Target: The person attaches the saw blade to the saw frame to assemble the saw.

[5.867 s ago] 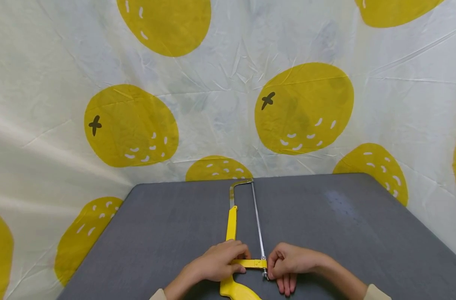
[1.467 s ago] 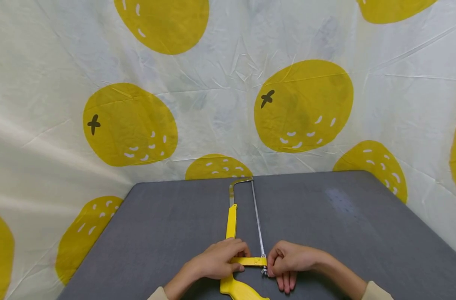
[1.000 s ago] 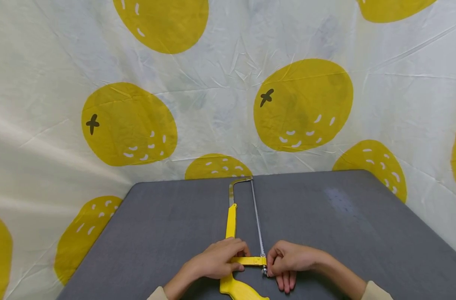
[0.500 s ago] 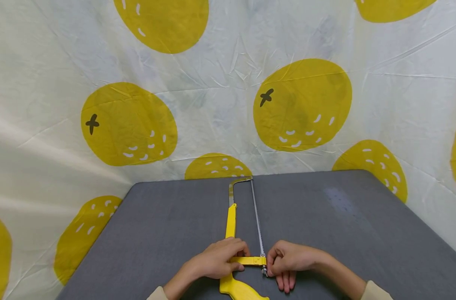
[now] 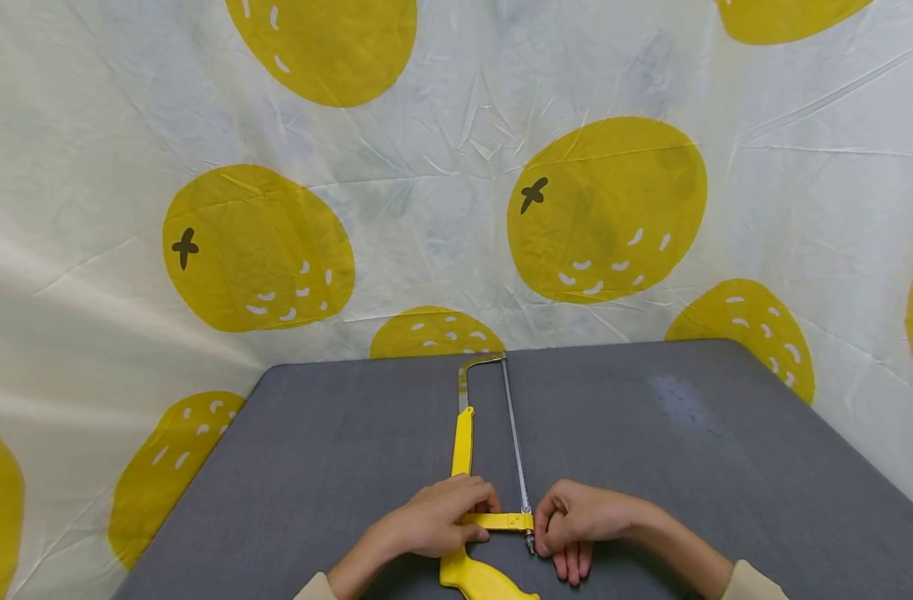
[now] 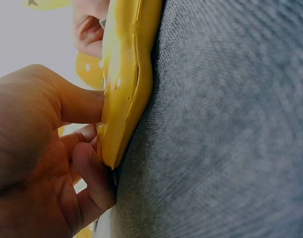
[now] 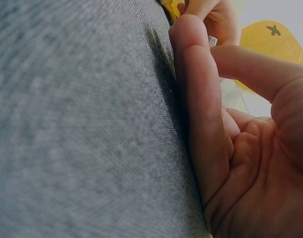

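Note:
A hacksaw (image 5: pixel 464 442) with a yellow frame lies on the grey table, its far end at the back edge. Its thin blade (image 5: pixel 514 433) runs along the right side. My left hand (image 5: pixel 441 517) grips the frame near the yellow handle (image 5: pixel 486 579); in the left wrist view, thumb and fingers hold the yellow handle part (image 6: pixel 126 74). At the blade's near end sits a small metal wing nut (image 5: pixel 530 543). My right hand (image 5: pixel 587 517) pinches it between thumb and curled index finger, the other fingers resting on the table. The right wrist view mostly hides the nut behind the fingers.
The grey cloth-covered table (image 5: pixel 336 442) spreads to both sides of the hacksaw, with a pale stain (image 5: pixel 681 400) at the right. Behind and beside it hangs a white curtain (image 5: pixel 426 225) printed with large yellow fruits.
The wing nut's wings stand at a different angle, now seen nearly edge-on. Both hands and the hacksaw stay in nearly the same place; the head view shifts slightly.

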`<state>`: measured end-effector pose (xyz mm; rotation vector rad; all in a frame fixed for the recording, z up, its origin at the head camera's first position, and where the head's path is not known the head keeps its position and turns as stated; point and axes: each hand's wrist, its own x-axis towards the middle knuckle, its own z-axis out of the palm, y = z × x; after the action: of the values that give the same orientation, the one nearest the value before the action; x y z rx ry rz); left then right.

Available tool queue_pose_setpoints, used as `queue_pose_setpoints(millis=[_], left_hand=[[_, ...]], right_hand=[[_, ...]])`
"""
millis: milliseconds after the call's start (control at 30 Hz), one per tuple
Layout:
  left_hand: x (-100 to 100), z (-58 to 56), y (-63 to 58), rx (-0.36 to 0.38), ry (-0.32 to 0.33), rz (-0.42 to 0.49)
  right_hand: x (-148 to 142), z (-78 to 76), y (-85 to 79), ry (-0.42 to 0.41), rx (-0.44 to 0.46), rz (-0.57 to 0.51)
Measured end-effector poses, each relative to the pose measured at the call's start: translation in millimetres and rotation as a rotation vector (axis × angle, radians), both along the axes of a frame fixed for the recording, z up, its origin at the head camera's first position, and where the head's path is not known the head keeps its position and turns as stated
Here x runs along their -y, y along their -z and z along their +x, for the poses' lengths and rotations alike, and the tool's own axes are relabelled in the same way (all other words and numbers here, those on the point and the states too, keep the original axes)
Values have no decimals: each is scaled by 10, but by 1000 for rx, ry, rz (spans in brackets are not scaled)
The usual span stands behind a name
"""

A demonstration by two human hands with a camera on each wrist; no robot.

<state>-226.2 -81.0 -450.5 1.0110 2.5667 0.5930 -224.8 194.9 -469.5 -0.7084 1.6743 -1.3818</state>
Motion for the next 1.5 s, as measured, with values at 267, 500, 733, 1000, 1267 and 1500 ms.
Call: queue_pose_setpoints(millis=[267, 500, 733, 1000, 1267, 1500], left_hand=[[-3, -5, 8, -1, 6, 1], [-21, -10, 19, -7, 4, -4], [-30, -18, 29, -15, 11, -4], [-33, -21, 34, -15, 10, 2], [-29, -9, 30, -21, 10, 3], [-5, -2, 36, -16, -5, -6]], right_hand=[[5, 13, -22, -6, 10, 7], [0, 24, -43, 12, 16, 18], [1, 32, -50, 26, 18, 29], [-3, 29, -57, 30, 19, 29], [6, 36, -57, 35, 18, 30], [34, 24, -51, 23, 26, 27]])
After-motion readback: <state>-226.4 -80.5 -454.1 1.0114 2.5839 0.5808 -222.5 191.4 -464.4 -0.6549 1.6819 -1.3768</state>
